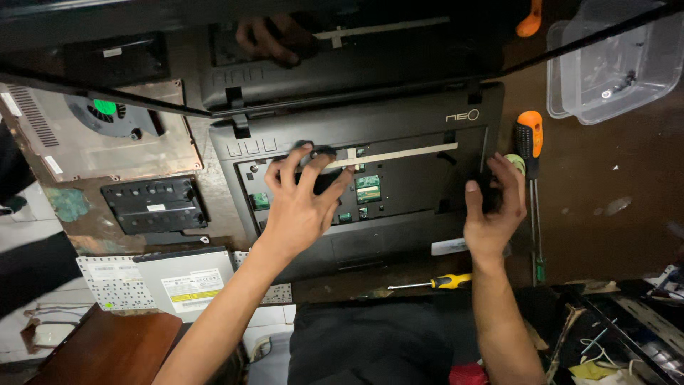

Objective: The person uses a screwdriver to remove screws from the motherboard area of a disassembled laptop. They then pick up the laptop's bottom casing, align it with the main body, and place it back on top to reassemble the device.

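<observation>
- The left hand (298, 203) covers part of the open keyboard bay of the laptop base (399, 121), so the parts beneath its palm cannot be seen.
- The right hand (493, 210) hides the base's right edge; whether its fingers grip anything is unclear.
- The clear plastic tub (613, 64) at the counter's far right corner is cut off by the edge; the small pieces inside are too small to tell.
- The orange handle (530, 20) is cut off at the top.

Left hand (296, 203) splayed, fingertips pressing down; right hand (491, 207) half-curled, both forearms stretched forward
</observation>
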